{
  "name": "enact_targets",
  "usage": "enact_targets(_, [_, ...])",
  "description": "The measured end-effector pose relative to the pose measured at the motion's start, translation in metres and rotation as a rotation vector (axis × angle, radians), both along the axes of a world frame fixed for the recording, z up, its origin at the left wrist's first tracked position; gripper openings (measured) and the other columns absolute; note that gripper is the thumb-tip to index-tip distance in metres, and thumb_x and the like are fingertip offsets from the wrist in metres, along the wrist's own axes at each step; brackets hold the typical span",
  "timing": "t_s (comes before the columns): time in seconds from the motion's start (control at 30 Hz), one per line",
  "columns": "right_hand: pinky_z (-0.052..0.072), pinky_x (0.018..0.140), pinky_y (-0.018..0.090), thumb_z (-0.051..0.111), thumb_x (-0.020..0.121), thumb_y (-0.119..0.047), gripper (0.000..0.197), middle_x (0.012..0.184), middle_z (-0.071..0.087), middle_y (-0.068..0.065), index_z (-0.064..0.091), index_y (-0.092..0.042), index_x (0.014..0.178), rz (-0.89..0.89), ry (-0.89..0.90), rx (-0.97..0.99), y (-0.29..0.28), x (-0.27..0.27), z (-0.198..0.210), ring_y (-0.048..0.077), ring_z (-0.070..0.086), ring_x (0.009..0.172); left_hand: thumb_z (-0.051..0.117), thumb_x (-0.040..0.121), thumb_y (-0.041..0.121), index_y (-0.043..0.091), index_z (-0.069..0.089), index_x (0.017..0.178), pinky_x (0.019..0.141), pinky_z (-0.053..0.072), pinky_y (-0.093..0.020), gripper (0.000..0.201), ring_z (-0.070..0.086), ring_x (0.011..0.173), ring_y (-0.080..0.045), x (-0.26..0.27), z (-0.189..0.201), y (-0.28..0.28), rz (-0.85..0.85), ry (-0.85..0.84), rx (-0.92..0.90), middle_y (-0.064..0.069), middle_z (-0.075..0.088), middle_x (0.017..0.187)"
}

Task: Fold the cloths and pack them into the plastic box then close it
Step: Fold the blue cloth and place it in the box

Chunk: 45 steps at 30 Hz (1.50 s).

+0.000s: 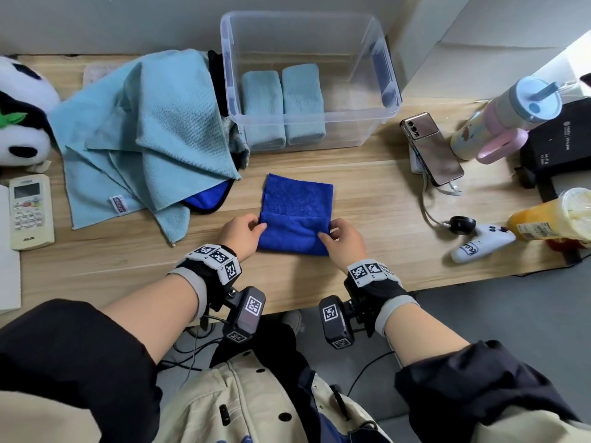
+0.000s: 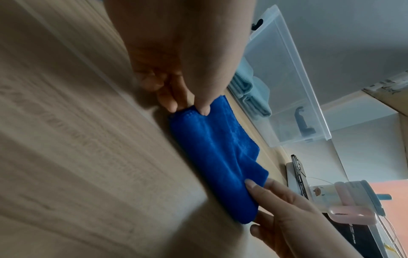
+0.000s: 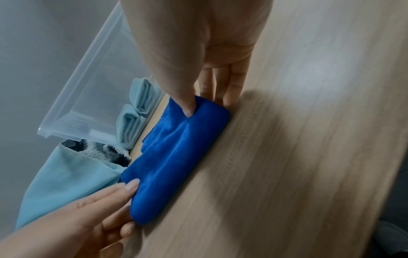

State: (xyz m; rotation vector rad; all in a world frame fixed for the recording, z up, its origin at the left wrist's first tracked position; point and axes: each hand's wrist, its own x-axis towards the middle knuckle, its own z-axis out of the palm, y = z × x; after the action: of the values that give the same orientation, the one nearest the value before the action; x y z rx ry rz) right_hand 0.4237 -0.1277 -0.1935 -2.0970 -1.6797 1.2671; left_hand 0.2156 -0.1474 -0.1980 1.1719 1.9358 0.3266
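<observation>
A dark blue cloth (image 1: 297,199) lies on the wooden desk, its near part folded up over the middle. My left hand (image 1: 259,226) pinches the left end of that folded flap, and my right hand (image 1: 323,232) pinches the right end. The left wrist view shows thumb and finger of the left hand (image 2: 187,109) clamped on the cloth (image 2: 212,151). In the right wrist view the right hand (image 3: 206,106) grips the cloth (image 3: 176,157) the same way. Behind stands the clear plastic box (image 1: 307,119), lidless, holding two folded light blue cloths (image 1: 263,110) (image 1: 302,102) side by side.
A heap of unfolded light blue cloths (image 1: 144,129) covers another blue cloth (image 1: 208,199) at the left. Further left are a panda plush (image 1: 22,113) and a remote (image 1: 30,212). At the right lie a phone (image 1: 431,148), a tumbler (image 1: 508,116), a controller (image 1: 479,243) and a drink cup (image 1: 553,215).
</observation>
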Motion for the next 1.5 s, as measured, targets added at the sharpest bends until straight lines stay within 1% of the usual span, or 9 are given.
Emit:
enact_targets(0.23, [0.044,0.069,0.031,0.064,0.084,-0.026,0.03,0.098,0.057,0.002,0.046,-0.012,0.104,0.042,-0.15,0.109,-0.003,-0.001,0.003,0.023,0.059,0.087,0.06,0.088,0.026,0.011,0.06,0.084,0.075,0.042,-0.028,0.016,0.058,0.086,-0.027,-0.001,-0.003,0.002,0.024,-0.036,-0.046,-0.008,0.064,0.088])
enact_targets(0.37, [0.041,0.09,0.032,0.069,0.078,-0.038,0.036,0.111,0.055,-0.003,0.055,-0.021,0.107,0.425,-0.117,0.45,-0.013,-0.004,0.007,0.017,0.049,0.106,0.063,0.086,0.021,0.01,0.058,0.071,0.067,0.038,-0.027,0.019,0.049,0.069,-0.023,-0.002,-0.002,0.005,0.058,-0.172,-0.12,-0.007,0.055,0.067])
enact_targets(0.5, [0.023,0.113,0.041,0.068,0.075,-0.028,0.057,0.137,0.047,-0.006,0.049,-0.026,0.129,0.776,-0.251,0.349,-0.019,-0.005,-0.001,0.02,0.033,0.135,0.06,0.089,0.023,0.01,0.047,0.06,0.036,0.025,-0.014,0.034,0.034,0.035,-0.015,-0.003,0.008,0.006,0.041,-0.214,-0.304,-0.006,0.04,0.048])
enact_targets(0.63, [0.027,0.111,0.043,0.053,0.086,-0.024,0.032,0.117,0.065,-0.003,0.063,-0.022,0.116,0.754,-0.229,0.48,-0.017,-0.012,0.002,0.022,0.056,0.115,0.058,0.089,0.023,0.014,0.043,0.055,0.028,0.018,-0.009,0.039,0.028,0.02,-0.003,-0.01,0.02,0.004,0.091,-0.258,-0.414,0.002,0.039,0.039])
enact_targets(0.87, [0.044,0.078,0.037,0.04,0.096,-0.029,0.031,0.099,0.066,0.01,0.048,-0.02,0.124,0.799,-0.178,0.122,0.009,-0.034,0.033,0.032,0.06,0.094,0.054,0.088,0.036,0.014,0.063,0.088,0.045,0.031,-0.019,0.023,0.044,0.049,-0.01,-0.035,0.03,-0.004,0.407,-0.36,-0.347,-0.002,0.061,0.071])
enact_targets(0.97, [0.041,0.078,0.033,0.039,0.097,-0.025,0.032,0.111,0.063,0.014,0.047,-0.016,0.126,0.663,-0.09,0.006,0.024,-0.036,0.027,0.033,0.057,0.102,0.046,0.093,0.031,0.014,0.057,0.083,0.045,0.031,-0.018,0.023,0.045,0.049,-0.01,-0.04,0.032,-0.01,0.453,-0.395,-0.367,-0.004,0.062,0.07])
enact_targets(1.07, [0.042,0.07,0.032,0.036,0.098,-0.023,0.027,0.101,0.065,0.012,0.049,-0.016,0.121,0.521,-0.118,0.039,0.036,-0.036,0.018,0.033,0.06,0.094,0.042,0.095,0.029,0.015,0.055,0.08,0.046,0.033,-0.018,0.024,0.047,0.051,-0.011,-0.04,0.033,-0.013,0.462,-0.404,-0.372,-0.004,0.06,0.07])
enact_targets(1.3, [0.045,0.092,0.039,0.057,0.087,-0.041,0.039,0.115,0.056,0.005,0.053,-0.016,0.116,0.439,-0.266,0.099,0.036,-0.035,0.005,0.025,0.052,0.108,0.045,0.094,0.024,0.006,0.058,0.108,0.063,0.05,-0.019,0.026,0.064,0.068,-0.014,-0.034,0.035,-0.016,0.42,-0.541,-0.437,-0.007,0.068,0.084])
enact_targets(1.5, [0.045,0.077,0.032,0.054,0.091,-0.037,0.036,0.101,0.065,0.011,0.059,-0.007,0.111,0.298,-0.269,-0.111,0.03,-0.041,0.014,0.029,0.059,0.096,0.052,0.094,0.02,-0.005,0.045,0.128,0.092,0.05,-0.037,0.043,0.062,0.107,-0.033,-0.017,0.039,-0.006,0.446,-0.742,-0.473,-0.025,0.06,0.121])
